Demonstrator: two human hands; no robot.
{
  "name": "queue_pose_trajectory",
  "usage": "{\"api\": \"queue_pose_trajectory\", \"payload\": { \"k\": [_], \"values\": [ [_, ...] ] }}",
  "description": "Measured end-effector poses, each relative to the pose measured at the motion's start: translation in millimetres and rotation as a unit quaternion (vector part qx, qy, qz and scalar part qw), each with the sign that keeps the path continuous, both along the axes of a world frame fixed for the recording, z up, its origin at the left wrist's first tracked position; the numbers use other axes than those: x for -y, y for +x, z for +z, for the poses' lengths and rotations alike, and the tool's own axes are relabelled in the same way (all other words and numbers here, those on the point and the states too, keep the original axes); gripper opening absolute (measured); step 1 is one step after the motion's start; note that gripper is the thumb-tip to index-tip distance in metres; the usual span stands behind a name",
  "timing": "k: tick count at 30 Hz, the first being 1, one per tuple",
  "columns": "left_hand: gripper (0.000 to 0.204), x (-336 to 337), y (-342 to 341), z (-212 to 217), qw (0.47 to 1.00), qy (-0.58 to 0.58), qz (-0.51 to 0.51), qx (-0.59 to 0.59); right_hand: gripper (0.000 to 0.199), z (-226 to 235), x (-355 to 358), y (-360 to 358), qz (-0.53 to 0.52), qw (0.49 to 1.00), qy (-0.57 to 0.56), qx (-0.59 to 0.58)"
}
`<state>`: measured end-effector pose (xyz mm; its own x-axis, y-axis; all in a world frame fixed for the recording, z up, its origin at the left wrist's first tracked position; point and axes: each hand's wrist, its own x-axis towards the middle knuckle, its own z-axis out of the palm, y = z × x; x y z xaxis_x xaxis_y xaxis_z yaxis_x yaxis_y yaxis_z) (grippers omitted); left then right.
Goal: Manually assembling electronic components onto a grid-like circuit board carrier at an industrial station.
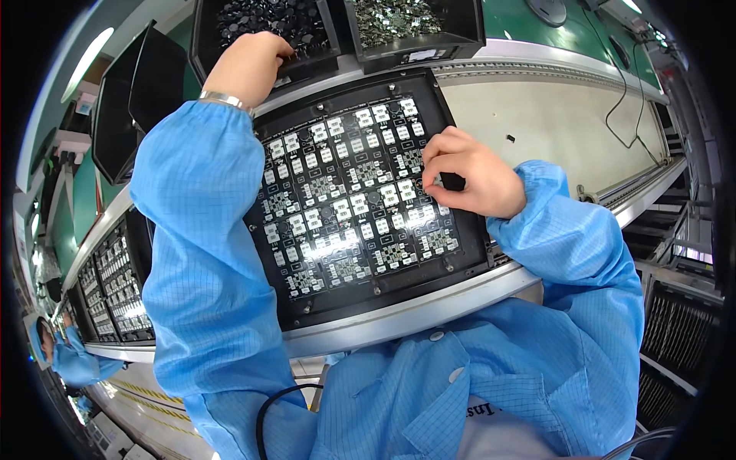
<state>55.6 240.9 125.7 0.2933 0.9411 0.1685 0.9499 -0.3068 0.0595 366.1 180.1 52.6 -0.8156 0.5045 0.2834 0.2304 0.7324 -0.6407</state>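
Observation:
At the near edge of a black bin of small dark round parts, my left hand reaches in with its fingers curled. Its fingertips are mostly hidden, and whatever they grip cannot be made out. My right hand is over the right side of a circuit board panel, thumb and forefinger pinched together in a ring. Anything in that pinch is too small or hidden to name. The panel carries rows of white components and lies in a black tray with screws along its border.
Beside the first bin stands another black bin holding small shiny metal parts. The tray rests across metal conveyor rails. More panels lie farther left, where another person in blue is present. A black cable lies at the right.

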Motion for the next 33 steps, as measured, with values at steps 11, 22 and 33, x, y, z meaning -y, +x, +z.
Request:
{"api": "queue_pose_trajectory", "payload": {
  "k": [11, 22, 33],
  "values": [
    [0.019, -3.7, -10.0, 1.9, 0.968, 0.075, 0.009, 0.239, 0.012, 0.8, 6.7, -5.2, -0.031, 0.999, 0.022, 0.005],
    [0.017, 92.9, 72.0, -18.2, 0.765, -0.234, -0.068, 0.596, 0.016, -3.1, 2.6, 2.0, -0.021, 0.999, 0.025, -0.003],
    [0.026, 118.5, 110.3, -53.7, 0.891, -0.154, -0.107, 0.413, 0.016, 9.5, -10.0, 16.3, -0.052, 0.986, -0.084, -0.134]
  ]
}}
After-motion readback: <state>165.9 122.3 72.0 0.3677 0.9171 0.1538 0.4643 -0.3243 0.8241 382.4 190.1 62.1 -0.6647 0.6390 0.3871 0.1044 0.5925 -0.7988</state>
